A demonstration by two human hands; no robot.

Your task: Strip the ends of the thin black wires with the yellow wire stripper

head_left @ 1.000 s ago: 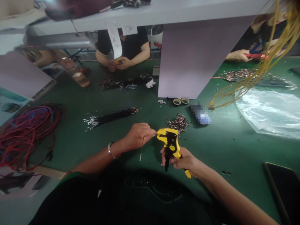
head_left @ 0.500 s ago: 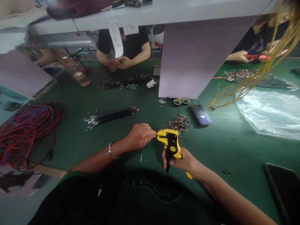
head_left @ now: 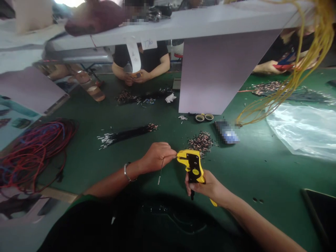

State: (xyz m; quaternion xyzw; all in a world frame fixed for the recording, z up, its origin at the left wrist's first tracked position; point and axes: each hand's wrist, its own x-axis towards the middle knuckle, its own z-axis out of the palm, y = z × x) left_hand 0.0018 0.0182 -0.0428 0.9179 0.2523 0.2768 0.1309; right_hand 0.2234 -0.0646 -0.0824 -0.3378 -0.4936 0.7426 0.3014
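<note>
My left hand (head_left: 158, 157) is closed in a pinch on a short dark wire (head_left: 161, 170), whose silvery end hangs below the fingers. Its fingertips are at the jaws of a yellow and black wire stripper (head_left: 194, 164); whether the wire's other end sits inside the jaws is too small to tell. Wrapped round the stripper's handles is my right hand (head_left: 207, 185). Just beyond the tool lies a heap of short copper-coloured and black bits (head_left: 201, 141). A bundle of black wires (head_left: 128, 134) with bared ends rests on the green table beyond my left hand.
Coiled red and blue wires (head_left: 39, 150) lie at the left. A grey upright panel (head_left: 210, 70) stands ahead, with tape rolls (head_left: 204, 118) at its foot. Yellow wires (head_left: 278, 94) hang at right above a plastic bag (head_left: 301, 133). Across the table a person (head_left: 141, 63) holds a tool.
The view has tilted up slightly, so everything sits a little lower. Both hands keep their holds, with the stripper at the left fingertips.
</note>
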